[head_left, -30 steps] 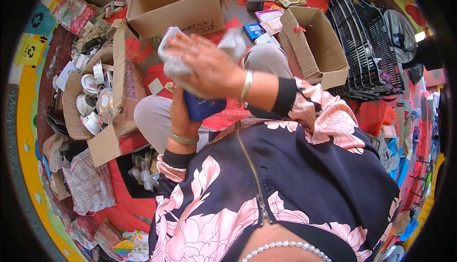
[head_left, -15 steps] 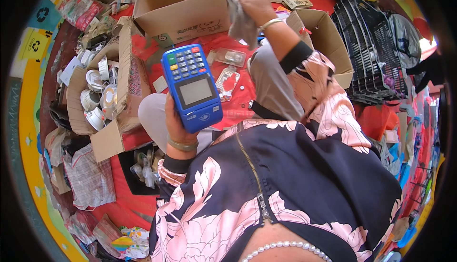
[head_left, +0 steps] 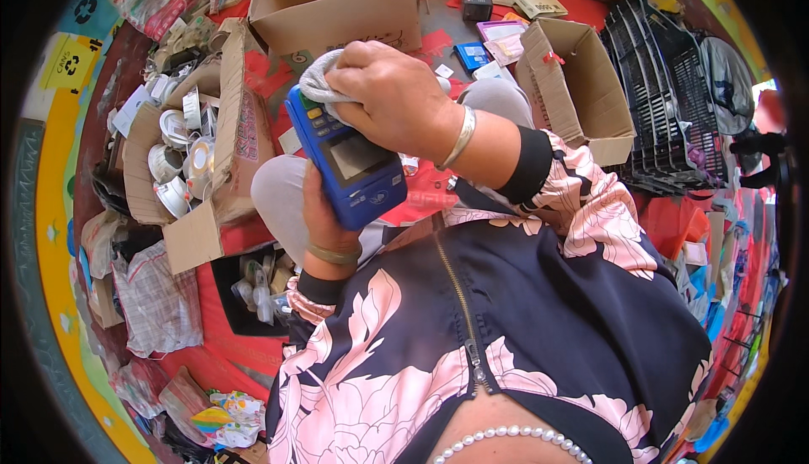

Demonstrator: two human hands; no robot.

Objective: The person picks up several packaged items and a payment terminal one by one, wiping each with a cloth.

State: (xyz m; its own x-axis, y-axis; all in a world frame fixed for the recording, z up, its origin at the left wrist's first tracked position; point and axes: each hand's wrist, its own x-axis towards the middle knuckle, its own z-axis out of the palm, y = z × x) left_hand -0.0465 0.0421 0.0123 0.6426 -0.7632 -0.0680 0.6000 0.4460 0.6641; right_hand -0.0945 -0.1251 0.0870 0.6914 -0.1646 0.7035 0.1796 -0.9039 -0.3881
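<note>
A blue card payment terminal with a small grey screen is tilted in front of my lap. My left hand grips it along its lower left side. Over its upper end, my right hand is closed on a bunched grey cloth and presses it against the top and the keypad edge. Most of the keys are hidden behind the cloth and the right hand.
An open cardboard box of white round parts stands at left, with a larger cardboard box ahead. To the right are a smaller carton and black plastic crates. A black tray lies by my left knee; small packages lie on the red floor covering.
My right hand has brought the grey cloth down from the upper right onto the top of the payment terminal. The terminal has tilted and shifted slightly right in my left hand.
</note>
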